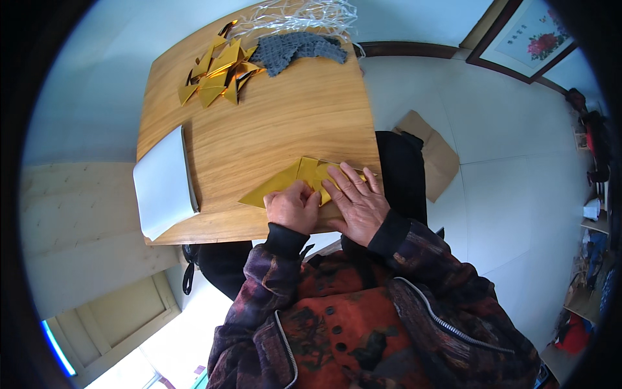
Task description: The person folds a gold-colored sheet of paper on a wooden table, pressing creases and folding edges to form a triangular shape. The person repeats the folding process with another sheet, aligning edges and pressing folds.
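Observation:
A folded sheet of gold foil paper [278,186] lies near the front edge of the wooden table, pointed at its left end. My left hand [291,209] is closed over its lower edge, fingers curled against the paper. Close beside it, my right hand [360,206] rests flat on the paper's right part with fingers spread, hiding much of that side. Whether the left fingertips pinch a fold underneath is partly hidden.
Toward the back of the table [259,129] sits a pile of folded gold paper pieces [220,71]. Next to it are a grey textured cloth [295,52] and shiny white strips [298,16]. A white folded sheet [165,185] lies at the left edge. Brown paper [431,152] is beyond my right leg.

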Demonstrator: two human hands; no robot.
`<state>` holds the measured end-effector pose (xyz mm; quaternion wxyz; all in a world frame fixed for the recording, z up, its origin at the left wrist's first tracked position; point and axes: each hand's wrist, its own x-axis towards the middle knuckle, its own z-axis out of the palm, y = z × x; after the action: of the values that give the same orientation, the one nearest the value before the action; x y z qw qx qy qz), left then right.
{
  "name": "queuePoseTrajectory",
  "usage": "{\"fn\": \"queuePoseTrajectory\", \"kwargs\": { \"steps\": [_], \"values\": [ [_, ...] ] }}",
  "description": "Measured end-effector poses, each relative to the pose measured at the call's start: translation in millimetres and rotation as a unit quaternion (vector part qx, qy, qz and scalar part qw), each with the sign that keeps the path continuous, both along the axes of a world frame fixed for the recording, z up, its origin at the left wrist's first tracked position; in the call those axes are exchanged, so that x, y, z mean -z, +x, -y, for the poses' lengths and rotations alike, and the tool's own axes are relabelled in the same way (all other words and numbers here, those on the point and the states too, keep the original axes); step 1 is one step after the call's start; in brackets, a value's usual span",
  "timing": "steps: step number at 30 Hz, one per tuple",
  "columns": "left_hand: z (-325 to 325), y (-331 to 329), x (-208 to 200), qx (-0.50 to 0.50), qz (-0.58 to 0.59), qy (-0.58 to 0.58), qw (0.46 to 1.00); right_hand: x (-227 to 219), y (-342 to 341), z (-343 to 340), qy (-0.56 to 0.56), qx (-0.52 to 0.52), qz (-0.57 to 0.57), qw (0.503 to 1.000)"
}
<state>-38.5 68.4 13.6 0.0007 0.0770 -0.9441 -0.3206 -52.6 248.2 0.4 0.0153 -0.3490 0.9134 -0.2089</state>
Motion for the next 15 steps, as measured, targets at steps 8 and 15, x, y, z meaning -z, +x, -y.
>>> {"fn": "queuePoseTrajectory", "kwargs": {
  "steps": [8,15],
  "values": [
    [1,3,9,0.001,-0.049,0.008,0.999,3,1,-1,0.012,-0.006,-0.023,1.0],
    [22,13,9,0.132,-0.143,-0.004,0.981,3,1,0,0.02,-0.007,-0.033,0.999]
  ]
}}
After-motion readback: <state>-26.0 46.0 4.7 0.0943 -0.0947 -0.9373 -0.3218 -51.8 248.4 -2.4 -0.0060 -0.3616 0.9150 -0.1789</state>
